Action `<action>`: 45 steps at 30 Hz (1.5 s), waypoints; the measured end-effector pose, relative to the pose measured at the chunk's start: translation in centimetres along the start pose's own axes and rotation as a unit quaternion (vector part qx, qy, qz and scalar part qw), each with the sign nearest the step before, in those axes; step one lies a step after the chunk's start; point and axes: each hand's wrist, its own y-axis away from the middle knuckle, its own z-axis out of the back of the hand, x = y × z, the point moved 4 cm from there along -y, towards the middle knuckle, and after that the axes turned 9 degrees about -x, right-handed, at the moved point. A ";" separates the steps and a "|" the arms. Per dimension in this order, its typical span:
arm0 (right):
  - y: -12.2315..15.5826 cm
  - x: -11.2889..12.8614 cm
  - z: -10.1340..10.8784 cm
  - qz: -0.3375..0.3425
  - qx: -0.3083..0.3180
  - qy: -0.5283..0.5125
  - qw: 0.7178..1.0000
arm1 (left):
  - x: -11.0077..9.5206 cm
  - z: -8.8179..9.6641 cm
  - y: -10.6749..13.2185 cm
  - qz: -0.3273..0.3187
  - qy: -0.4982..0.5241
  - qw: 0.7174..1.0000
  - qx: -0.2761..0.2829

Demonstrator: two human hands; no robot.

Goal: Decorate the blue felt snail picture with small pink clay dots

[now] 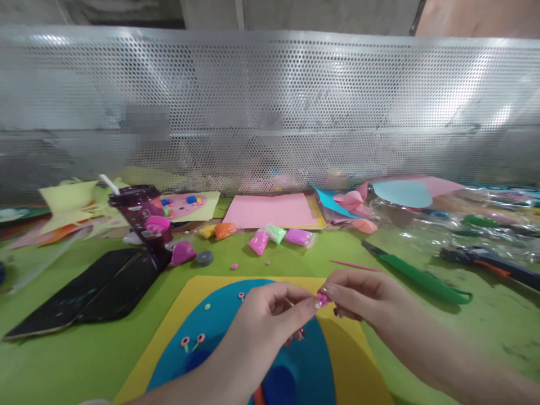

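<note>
Between the fingertips of both hands is a small lumpy piece of bright pink clay point(322, 299). My left hand point(270, 318) pinches it from the left with thumb and forefinger. From the other side my right hand point(365, 298) grips it with its fingertips. Both hands hover over a yellow sheet point(354, 343) bearing a large blue paper shape point(228, 298). On the blue shape lie small pink rings with dark centres point(185, 341), some on green stalks, and a pale green dot point(207, 306). My left forearm covers part of the blue shape.
Bagged clay packets point(298, 237) lie beyond the sheet. At left stand a purple cup with a straw point(137, 208) and a black folded case point(93, 287). A green-handled cutter point(422, 278) and a pink stick point(355, 265) lie at right. A perforated metal panel point(270, 101) closes off the back.
</note>
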 end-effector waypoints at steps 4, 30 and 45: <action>0.0 0.2 -0.2 0.001 0.016 -0.002 1.000 | 0.2 0.1 0.0 -0.007 -0.005 1.000 0.004; -0.1 -0.8 -0.1 0.057 0.016 0.057 0.997 | 0.4 -0.2 -0.4 0.004 0.047 0.999 0.011; 0.8 0.4 0.3 0.524 -0.113 0.281 0.796 | 0.3 -0.3 0.0 0.008 0.078 0.997 0.028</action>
